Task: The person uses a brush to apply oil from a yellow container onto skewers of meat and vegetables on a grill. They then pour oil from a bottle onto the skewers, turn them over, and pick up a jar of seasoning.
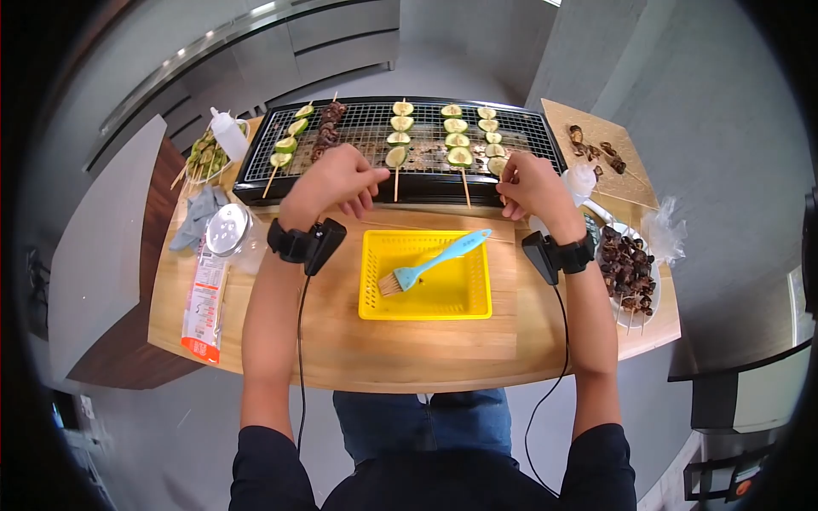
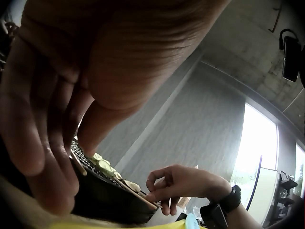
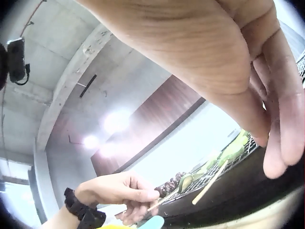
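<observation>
My left hand (image 1: pixel 341 183) hangs over the front left edge of a black grill (image 1: pixel 434 189), fingers loosely bent. Its thumb tip is close to the stick of the middle zucchini skewer (image 1: pixel 399 138); a meat skewer (image 1: pixel 328 132) lies partly behind it. At the right, my right hand (image 1: pixel 535 192) pinches the stick end of the rightmost zucchini skewer (image 1: pixel 490 136) between thumb and fingers. Two other zucchini skewers, one at left (image 1: pixel 290 136) and one right of middle (image 1: pixel 457 136), lie across the wire mesh, sticks pointing towards me.
In front stands a yellow basket (image 1: pixel 426 316) with a blue basting brush (image 1: pixel 452 251) in it. Right are a plate of meat skewers (image 1: pixel 629 272), a white-capped bottle (image 1: pixel 579 180) and a board (image 1: pixel 626 128) with meat pieces. Left are a squeeze bottle (image 1: pixel 227 136), jar (image 1: pixel 228 230) and cloth (image 1: pixel 200 217).
</observation>
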{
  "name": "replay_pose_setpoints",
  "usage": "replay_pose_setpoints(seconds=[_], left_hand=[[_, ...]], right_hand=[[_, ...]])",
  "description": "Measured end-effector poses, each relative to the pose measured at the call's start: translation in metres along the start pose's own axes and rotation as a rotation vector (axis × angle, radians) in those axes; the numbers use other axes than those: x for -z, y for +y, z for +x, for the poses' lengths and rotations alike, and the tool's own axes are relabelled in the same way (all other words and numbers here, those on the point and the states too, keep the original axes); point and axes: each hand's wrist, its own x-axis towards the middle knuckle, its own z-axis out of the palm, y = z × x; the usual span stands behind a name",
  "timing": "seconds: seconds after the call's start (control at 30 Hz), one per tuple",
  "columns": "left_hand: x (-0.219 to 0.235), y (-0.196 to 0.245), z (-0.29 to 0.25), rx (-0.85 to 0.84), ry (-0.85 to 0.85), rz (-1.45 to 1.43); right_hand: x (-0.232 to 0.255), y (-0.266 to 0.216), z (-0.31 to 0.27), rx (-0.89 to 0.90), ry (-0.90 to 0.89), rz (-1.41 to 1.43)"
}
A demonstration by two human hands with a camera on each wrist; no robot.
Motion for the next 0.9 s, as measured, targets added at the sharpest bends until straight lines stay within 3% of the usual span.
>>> replay_pose_setpoints(seconds=[0.03,0.1,0.2,0.23,0.3,0.33,0.53,0.7,0.9], left_hand=[[0.010,-0.001,-0.002,0.007,0.004,0.005],[0.032,-0.006,-0.008,0.075,0.179,0.082],[0.061,-0.041,-0.010,0.001,0.493,0.129],[0.071,-0.057,-0.006,0.002,0.497,0.129],[0.086,-0.087,0.002,0.073,0.634,0.463],[0.090,-0.096,0.004,0.208,0.671,0.526],[0.102,-0.105,-0.008,0.361,0.503,0.450],[0.096,-0.103,-0.011,0.369,0.490,0.379],[0.088,-0.085,-0.019,0.340,0.507,0.078]], right_hand=[[0.001,-0.001,-0.001,-0.016,0.001,-0.036],[-0.001,0.000,0.000,-0.019,-0.009,-0.028],[-0.001,-0.003,-0.001,-0.022,0.007,-0.089],[0.000,-0.003,0.000,-0.024,0.013,-0.117],[0.000,-0.004,0.000,-0.024,0.019,-0.146],[0.000,-0.004,-0.001,-0.008,0.053,-0.161],[-0.001,-0.014,-0.006,0.055,0.155,-0.233],[-0.005,-0.019,-0.007,0.092,0.138,-0.244],[-0.005,-0.021,-0.009,0.084,0.131,-0.218]])
